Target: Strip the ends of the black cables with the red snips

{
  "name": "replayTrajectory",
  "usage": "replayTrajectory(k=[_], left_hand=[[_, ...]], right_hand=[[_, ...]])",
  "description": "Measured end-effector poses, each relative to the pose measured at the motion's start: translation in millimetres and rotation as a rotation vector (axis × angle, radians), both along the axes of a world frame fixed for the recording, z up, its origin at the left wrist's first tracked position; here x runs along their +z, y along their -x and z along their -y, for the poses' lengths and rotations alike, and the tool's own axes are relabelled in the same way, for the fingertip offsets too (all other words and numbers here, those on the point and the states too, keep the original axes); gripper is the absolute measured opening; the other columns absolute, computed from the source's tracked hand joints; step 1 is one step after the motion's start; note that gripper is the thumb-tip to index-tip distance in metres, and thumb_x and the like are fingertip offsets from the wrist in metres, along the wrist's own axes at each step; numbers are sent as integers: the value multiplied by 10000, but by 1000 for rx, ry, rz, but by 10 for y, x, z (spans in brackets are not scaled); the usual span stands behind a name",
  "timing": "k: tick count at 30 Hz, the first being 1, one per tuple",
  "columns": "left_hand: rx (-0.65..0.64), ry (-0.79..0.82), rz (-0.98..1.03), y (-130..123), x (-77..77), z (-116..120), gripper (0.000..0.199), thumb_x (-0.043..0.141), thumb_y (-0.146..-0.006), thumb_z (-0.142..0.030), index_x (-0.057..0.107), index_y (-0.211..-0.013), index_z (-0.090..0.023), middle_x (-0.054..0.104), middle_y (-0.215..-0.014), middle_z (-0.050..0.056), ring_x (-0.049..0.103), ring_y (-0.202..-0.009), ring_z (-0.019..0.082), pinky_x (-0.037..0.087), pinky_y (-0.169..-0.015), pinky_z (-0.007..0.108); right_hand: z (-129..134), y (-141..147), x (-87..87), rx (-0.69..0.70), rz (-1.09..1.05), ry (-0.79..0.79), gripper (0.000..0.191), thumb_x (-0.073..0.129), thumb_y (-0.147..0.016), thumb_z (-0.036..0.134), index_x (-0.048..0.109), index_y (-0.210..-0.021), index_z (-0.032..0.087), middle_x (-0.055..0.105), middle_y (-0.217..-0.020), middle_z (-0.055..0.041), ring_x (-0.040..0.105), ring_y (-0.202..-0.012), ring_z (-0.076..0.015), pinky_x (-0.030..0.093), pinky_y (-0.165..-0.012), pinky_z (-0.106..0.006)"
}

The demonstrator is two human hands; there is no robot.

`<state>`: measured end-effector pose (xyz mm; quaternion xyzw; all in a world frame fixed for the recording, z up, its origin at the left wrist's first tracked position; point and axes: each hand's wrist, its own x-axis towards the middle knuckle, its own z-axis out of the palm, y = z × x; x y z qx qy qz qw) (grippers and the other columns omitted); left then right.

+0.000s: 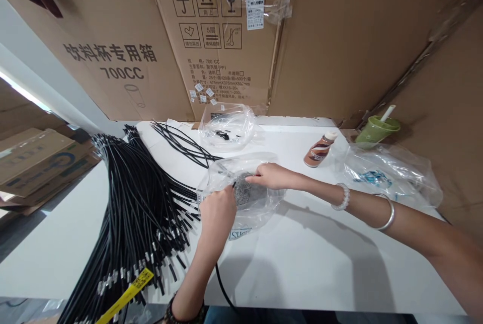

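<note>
Cartons (222, 22) fill the background, cropped by the top edge; their number cannot be settled (seams run together). Table (313, 278): one, white, near edge partly behind the arms.

Bundle (128, 198) of black cables at left: too many to count, lower end cut off by the frame. A few loose cables (181, 145) lie behind it, crossing, count unclear.

Clear bags: three. Parts bag (245, 218) at centre, between and under the hands; back bag (241, 117) with some small black pieces; right bag (411, 173) with blue-green contents, shapes blurred by the plastic.

Hands: two. Left hand (218, 208) closed around a cable (233, 183), only the tip showing past the thumb; a length of cable (222, 289) hangs below the forearm (whether the same one, hidden). Right hand (268, 175) has its fingers drawn together at the bits; cannot tell whether it pinches one.

Cup (377, 130): one, green, with straw, base screened by the right bag. Bottle (320, 150): one, brown, beyond the right forearm. Yellow tag (130, 294): one, over the bundle, cropped below.

Grey bits (243, 194): a heap inside the parts bag, just beside both hands' fingertips, too fine to count.
</note>
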<state>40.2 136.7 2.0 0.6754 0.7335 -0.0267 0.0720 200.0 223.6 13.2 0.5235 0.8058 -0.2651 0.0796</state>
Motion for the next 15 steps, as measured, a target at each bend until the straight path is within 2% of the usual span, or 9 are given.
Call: replayTrajectory(k=[4, 10, 15], left_hand=[[-33, 11, -36, -25, 1, 8, 385, 284, -976, -262, 663, -1012, -201, 723, -791, 118, 710, -761, 292, 411, -556, 290], [-125, 45, -64, -88, 14, 29, 468, 316, -853, 5, 625, -1176, -135, 701, -748, 150, 709, -773, 294, 445, -592, 296], [-164, 33, -56, -80, 28, 23, 443, 436, -820, -17, 584, -1233, -81, 681, -706, 155, 699, -743, 288, 465, -616, 307]], right_hand=[[-48, 57, 63, 59, 33, 4, 515, 431, -919, 575, 582, -667, 152, 582, -656, -41, 489, -605, -136, 275, -541, -248], [-217, 271, 234, 176, 121, 82, 484, 504, -886, 555, 617, -683, 131, 586, -676, -47, 503, -609, -136, 304, -522, -241], [-321, 390, 279, 237, 191, 149, 474, 549, -859, 550, 618, -654, 127, 528, -572, -9, 496, -546, -126, 326, -508, -248]])
